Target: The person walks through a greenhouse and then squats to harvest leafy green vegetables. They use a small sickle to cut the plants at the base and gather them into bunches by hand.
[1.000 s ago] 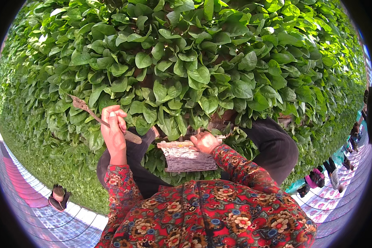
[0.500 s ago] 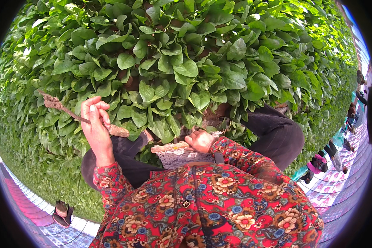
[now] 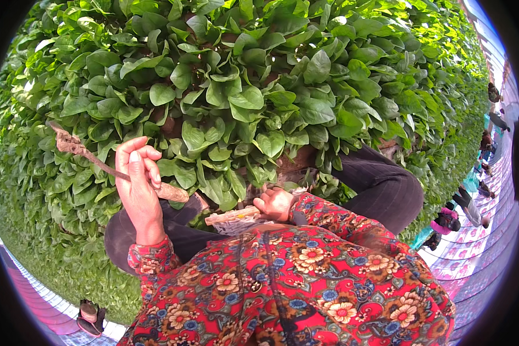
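Observation:
My left hand point(image 3: 141, 199), raised over the leaves, is closed round a small soil-caked hand tool point(image 3: 172, 192). The tool has a thick wooden handle and a thin rusty shaft. Dried earth clumps near its far left end, so the head's shape cannot be made out. In front of my body, the curled fingers of my right hand point(image 3: 274, 204) grip the end of a wooden-edged, grey woven-looking object point(image 3: 233, 217), perhaps a small stool. My sleeve and torso hide much of that object. Dense green leafy plants point(image 3: 248, 98), much like spinach, grow just beyond both hands.
My bent legs in dark trousers point(image 3: 380, 193) spread to either side, among the plants. A pair of dark shoes point(image 3: 90, 317) sits on pale sheeting at the lower left. Several people point(image 3: 444, 220) are along the right edge, on patterned sheeting.
The wooden-edged object has shifted slightly down and left with my right hand moving a little left. My left hand keeps the tool, its handle end slightly lower. The view has shifted slightly.

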`<state>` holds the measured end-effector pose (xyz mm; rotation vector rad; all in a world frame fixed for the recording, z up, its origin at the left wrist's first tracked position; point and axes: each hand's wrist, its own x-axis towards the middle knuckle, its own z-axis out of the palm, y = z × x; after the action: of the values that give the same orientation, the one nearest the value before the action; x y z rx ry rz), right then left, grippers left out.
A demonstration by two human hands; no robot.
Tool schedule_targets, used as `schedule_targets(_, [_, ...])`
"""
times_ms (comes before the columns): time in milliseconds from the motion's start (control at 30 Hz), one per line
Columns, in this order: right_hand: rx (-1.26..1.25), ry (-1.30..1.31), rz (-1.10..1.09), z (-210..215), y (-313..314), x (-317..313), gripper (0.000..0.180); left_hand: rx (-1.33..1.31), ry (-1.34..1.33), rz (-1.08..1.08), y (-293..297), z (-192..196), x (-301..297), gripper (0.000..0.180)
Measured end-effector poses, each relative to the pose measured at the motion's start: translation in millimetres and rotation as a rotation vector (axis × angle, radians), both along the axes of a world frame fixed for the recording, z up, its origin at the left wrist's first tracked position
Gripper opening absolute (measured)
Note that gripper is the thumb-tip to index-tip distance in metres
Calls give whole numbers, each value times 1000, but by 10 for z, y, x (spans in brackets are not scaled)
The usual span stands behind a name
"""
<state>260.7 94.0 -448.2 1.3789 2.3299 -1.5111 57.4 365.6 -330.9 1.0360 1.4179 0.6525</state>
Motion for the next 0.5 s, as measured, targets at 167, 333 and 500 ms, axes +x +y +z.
schedule_targets(167, [156,-19,-19,-1,-7,-4,41,20,-12,-17,-62,40,28,31])
schedule_targets(333, [24,20,1,-93,-41,-20,47,28,-11,-6,-145,71,36,34])
schedule_targets(500, [68,6,41,-92,-11,-19,52,51,-7,-19,-178,111,62,35])
